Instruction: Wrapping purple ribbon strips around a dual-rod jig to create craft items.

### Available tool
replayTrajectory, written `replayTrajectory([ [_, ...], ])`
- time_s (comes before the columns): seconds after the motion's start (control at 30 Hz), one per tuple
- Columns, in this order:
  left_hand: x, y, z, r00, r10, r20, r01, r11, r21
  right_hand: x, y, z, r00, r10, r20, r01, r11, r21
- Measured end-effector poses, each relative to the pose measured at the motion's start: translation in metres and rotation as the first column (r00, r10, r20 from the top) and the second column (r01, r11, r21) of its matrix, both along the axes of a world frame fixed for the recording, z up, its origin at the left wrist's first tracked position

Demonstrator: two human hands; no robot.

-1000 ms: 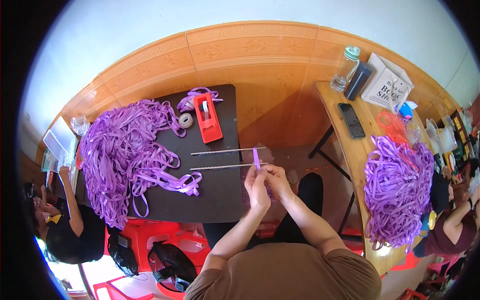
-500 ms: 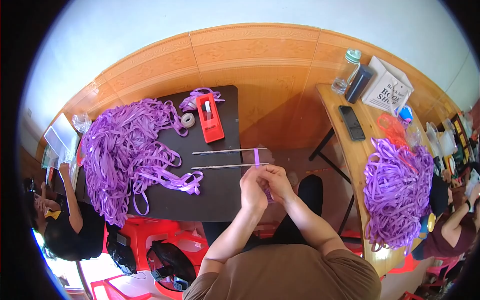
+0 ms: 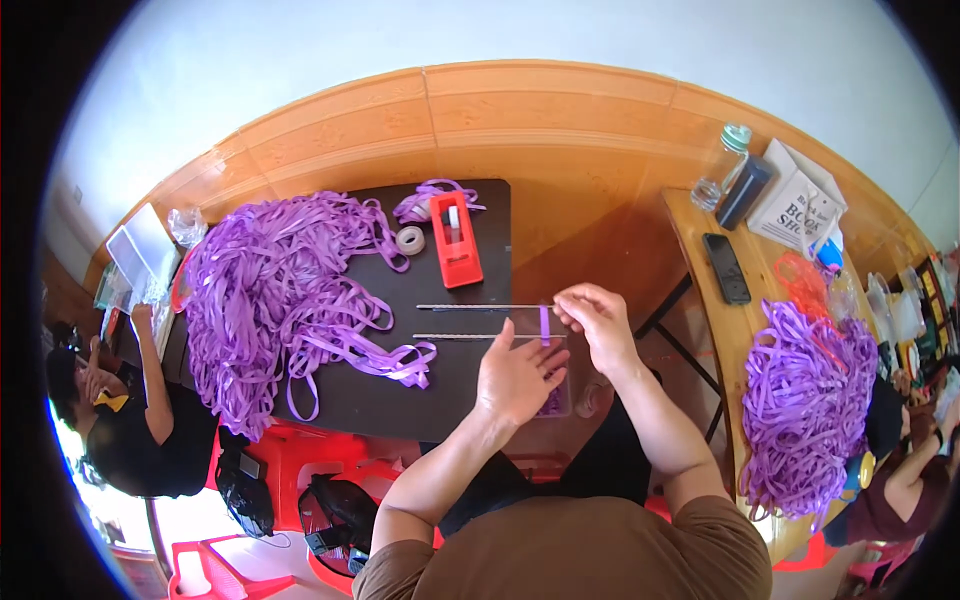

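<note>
Your left hand (image 3: pixel 517 378) lies open, palm down and fingers spread, flat over the near end of a short purple ribbon strip (image 3: pixel 544 325) that runs across two thin parallel metal rods (image 3: pixel 480 321) at the right edge of the dark rectangular tabletop (image 3: pixel 400 395). Your right hand (image 3: pixel 596 318) is closed in a pinch at the far end of the same strip, thumb and fingertips touching it just beyond the upper rod. A clear plastic sheet (image 3: pixel 556 385) lies under the strip and partly under your left hand.

Behind the rods stands a red rectangular tape dispenser (image 3: pixel 455 238), with a small roll of clear tape (image 3: pixel 410 240) just beside it on the left. A large heap of loose purple ribbon (image 3: pixel 270 300) covers the left half of the tabletop, one strand trailing toward the rods.

To your right, a wooden side table (image 3: pixel 705 290) carries a black phone (image 3: pixel 727 268), a clear plastic bottle (image 3: pixel 722 167) and a second pile of purple ribbon (image 3: pixel 805 395). A person in black (image 3: pixel 130 440) sits at the far left.
</note>
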State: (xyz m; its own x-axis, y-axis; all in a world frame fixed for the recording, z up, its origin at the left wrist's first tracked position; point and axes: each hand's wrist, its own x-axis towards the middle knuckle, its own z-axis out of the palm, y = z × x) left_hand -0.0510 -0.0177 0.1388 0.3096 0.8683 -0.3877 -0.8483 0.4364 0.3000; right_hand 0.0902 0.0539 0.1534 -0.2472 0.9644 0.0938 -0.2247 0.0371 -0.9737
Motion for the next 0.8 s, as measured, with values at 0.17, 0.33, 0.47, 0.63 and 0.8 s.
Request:
replayTrajectory([
  [0.17,0.001,-0.001,-0.002,0.999,0.008,0.034,-0.009,1.0,0.016,-0.065,0.056,0.011,0.983,0.151,0.101,-0.154,0.988,0.026],
  [0.33,0.0,-0.002,-0.002,0.999,0.015,0.04,-0.015,1.0,0.009,-0.127,0.098,0.001,0.913,0.088,0.398,-0.151,0.98,0.131],
  [0.47,0.001,-0.002,0.0,1.0,0.001,0.031,-0.001,1.0,0.008,-0.146,0.107,0.003,0.948,0.131,0.29,-0.106,0.989,-0.098],
  [0.63,0.002,-0.001,-0.001,1.0,0.0,0.029,-0.001,1.0,0.014,-0.151,0.1,0.009,0.976,0.089,0.197,-0.062,0.988,-0.141],
  [0.8,0.002,-0.001,0.0,1.0,0.007,0.021,-0.007,1.0,-0.009,-0.144,0.079,0.031,0.985,0.148,-0.091,-0.162,0.972,-0.172],
])
